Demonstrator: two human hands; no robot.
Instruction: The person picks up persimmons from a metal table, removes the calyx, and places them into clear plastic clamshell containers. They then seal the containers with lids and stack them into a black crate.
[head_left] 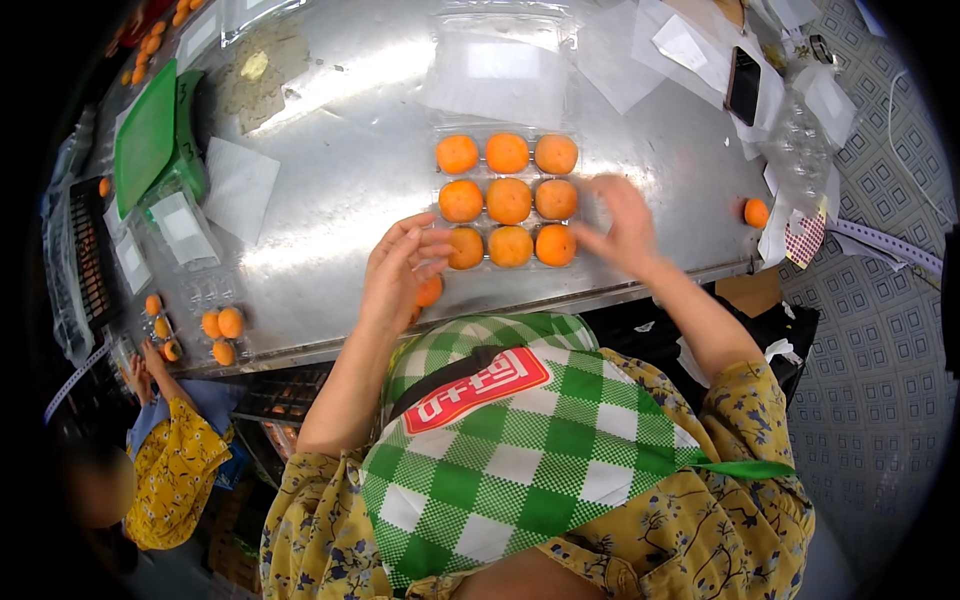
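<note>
Nine smooth orange fruits sit three by three in a clear tray close to the near edge of the counter, a roughly square block with rows running along that edge. The left hand, fingers loosely parted, is at the block's near-left corner, contact unclear; the blurred right hand spreads thumb from fingers beside its right column. Bare metal opens out on either side.

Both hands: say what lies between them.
In the head view, a clear tray of nine orange fruits lies between the left hand and right hand; more fruit shows by the left hand.
</note>
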